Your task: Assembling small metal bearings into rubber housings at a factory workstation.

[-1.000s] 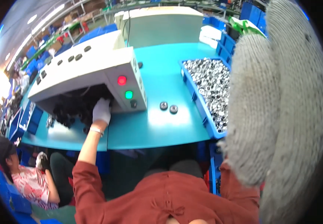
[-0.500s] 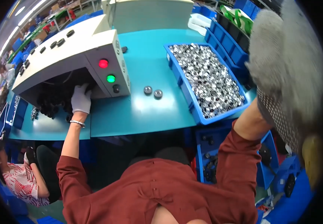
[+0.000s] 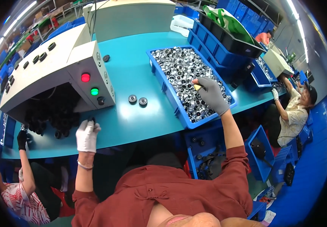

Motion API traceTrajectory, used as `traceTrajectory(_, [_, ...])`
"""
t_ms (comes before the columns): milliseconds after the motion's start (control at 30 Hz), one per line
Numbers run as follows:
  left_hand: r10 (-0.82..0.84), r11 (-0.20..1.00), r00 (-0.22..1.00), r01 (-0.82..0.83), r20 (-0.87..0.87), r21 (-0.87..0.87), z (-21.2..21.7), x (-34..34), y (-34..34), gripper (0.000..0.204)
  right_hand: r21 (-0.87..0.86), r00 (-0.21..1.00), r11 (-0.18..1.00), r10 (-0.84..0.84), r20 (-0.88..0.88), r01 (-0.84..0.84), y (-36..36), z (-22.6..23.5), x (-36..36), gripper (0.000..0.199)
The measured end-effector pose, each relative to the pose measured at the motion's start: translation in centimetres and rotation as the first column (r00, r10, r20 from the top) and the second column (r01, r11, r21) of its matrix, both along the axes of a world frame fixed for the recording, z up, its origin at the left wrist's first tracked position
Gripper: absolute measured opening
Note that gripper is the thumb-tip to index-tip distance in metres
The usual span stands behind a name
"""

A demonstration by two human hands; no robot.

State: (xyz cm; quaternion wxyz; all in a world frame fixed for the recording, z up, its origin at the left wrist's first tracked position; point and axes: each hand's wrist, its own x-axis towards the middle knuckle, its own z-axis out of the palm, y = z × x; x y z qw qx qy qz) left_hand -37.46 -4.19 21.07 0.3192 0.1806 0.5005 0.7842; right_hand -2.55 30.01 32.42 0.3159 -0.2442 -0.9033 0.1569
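My left hand (image 3: 87, 136), in a white glove, is closed at the fingertips on a small black part (image 3: 92, 119) near the table's front edge. Its fingers hide most of that part. Beside it, a heap of black ring-like parts (image 3: 52, 117) spills from the opening of a cream machine (image 3: 72, 72). My right hand (image 3: 212, 94), in a grey glove with bare and yellow-covered fingertips, hovers over a blue bin (image 3: 171, 102) full of shiny metal ring parts (image 3: 182, 68). Its thumb and forefinger look slightly apart, with nothing visible between them.
Two round black-and-silver parts (image 3: 137, 100) lie on the teal table (image 3: 133, 128). The machine carries a red light (image 3: 85, 77) and a green light (image 3: 94, 91). Stacked blue crates (image 3: 212, 41) stand behind the bin. Co-workers sit at left (image 3: 20, 196) and right (image 3: 296, 109).
My left hand has drawn out of the machine's opening toward the table edge with a black part. My right hand has come down from close to the camera to over the metal parts.
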Motion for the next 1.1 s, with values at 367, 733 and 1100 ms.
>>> traceTrajectory(367, [-0.073,0.996,0.994,0.069,0.082,0.051,0.3,2.8,2.9,0.032,0.274,0.986,0.959,0.028,0.167,-0.073,1.2,-0.7,-3.9,0.006])
traceTrajectory(733, [0.004,0.744,0.34,-0.629,-0.94,-0.224,2.1,-10.5,3.8,0.041,0.208,0.972,0.977,0.007,0.234,-0.057,0.8,-0.2,-3.9,0.01])
traceTrajectory(1100, [-0.385,0.4,0.007,-0.9,-0.923,-0.174,3.1,-18.3,8.8,0.024,0.139,0.965,0.99,-0.023,0.26,-0.013,0.8,-0.1,-4.2,0.009])
